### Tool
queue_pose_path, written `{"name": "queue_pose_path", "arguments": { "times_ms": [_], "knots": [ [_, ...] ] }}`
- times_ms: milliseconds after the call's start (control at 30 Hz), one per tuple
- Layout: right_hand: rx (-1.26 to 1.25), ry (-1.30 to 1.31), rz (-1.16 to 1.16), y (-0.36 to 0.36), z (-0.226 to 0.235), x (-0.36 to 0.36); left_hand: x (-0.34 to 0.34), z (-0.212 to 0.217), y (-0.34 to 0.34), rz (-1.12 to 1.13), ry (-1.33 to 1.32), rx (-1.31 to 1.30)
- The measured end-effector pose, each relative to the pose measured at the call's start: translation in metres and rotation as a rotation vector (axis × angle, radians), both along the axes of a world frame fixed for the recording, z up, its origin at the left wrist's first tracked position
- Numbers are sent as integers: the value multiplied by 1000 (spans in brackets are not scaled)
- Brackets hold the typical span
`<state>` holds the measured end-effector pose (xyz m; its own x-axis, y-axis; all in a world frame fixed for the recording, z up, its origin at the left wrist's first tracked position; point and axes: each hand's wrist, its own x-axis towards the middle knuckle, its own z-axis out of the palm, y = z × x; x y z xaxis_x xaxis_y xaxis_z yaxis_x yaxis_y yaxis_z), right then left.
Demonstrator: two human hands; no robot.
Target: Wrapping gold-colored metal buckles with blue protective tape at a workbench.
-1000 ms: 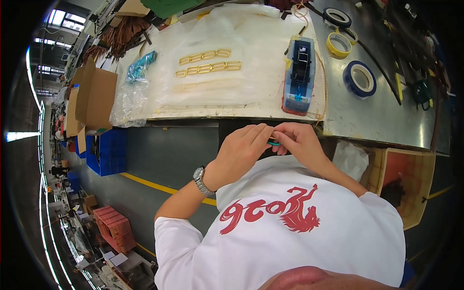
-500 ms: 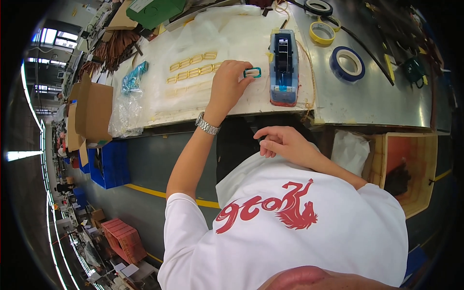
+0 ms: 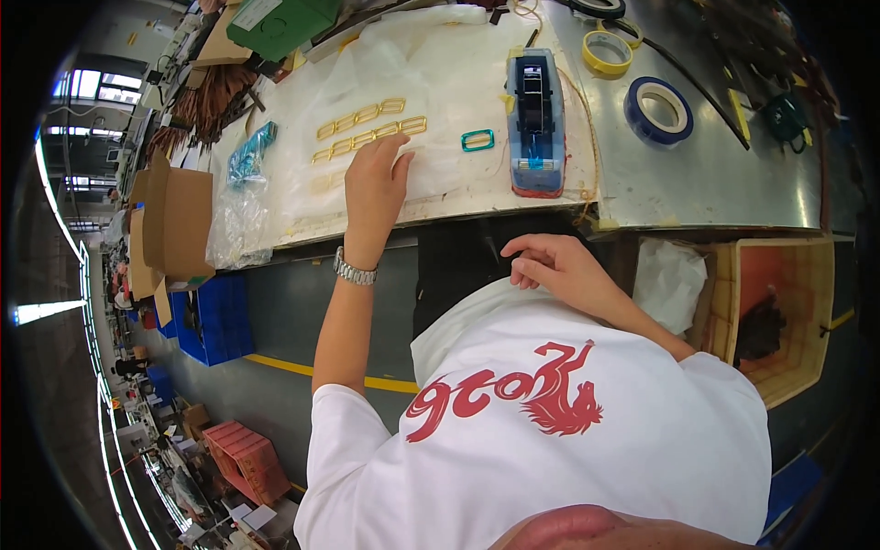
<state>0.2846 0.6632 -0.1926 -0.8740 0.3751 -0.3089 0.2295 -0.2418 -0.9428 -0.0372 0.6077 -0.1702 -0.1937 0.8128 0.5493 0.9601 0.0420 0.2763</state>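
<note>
My left hand (image 3: 378,179), with a metal watch on its wrist, reaches over the table beside rows of gold rectangular buckles (image 3: 367,137). Its thumb stands apart from the outstretched fingers, and nothing shows in its grasp. The fingertips are close to the front row; I cannot tell whether they touch it. To the right, a teal-edged rectangular buckle (image 3: 478,140) lies alone on the white table. My right hand (image 3: 557,266) hovers in front of my body below the table edge, loosely curled, thumb and fingers apart, holding nothing visible.
A blue tape dispenser (image 3: 538,124) stands right of the teal-edged buckle. Blue tape (image 3: 658,111) and yellow tape (image 3: 607,54) rolls lie on the metal surface. Blue-wrapped plastic (image 3: 249,156) and a cardboard box (image 3: 174,215) are at left. A wooden bin (image 3: 816,321) stands at right.
My left hand has let go of the teal-edged buckle, leaving it on the table, and moved left to the gold buckles. My right hand has shifted slightly right.
</note>
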Motion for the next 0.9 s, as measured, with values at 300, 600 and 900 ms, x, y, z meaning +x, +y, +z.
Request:
{"name": "queue_pose_path", "arguments": {
  "times_ms": [300, 600, 900],
  "knots": [
    [37, -51, -70, 24, 23, 25, 35, -1, -71, 144, 8, -156],
    [253, 248, -363, 63, 75, 27, 32, 43, -69, 298, -599, -373],
    [339, 264, -591, 81, 43, 14, -34, 18, -51, 38, -169, -266]
  ]
}}
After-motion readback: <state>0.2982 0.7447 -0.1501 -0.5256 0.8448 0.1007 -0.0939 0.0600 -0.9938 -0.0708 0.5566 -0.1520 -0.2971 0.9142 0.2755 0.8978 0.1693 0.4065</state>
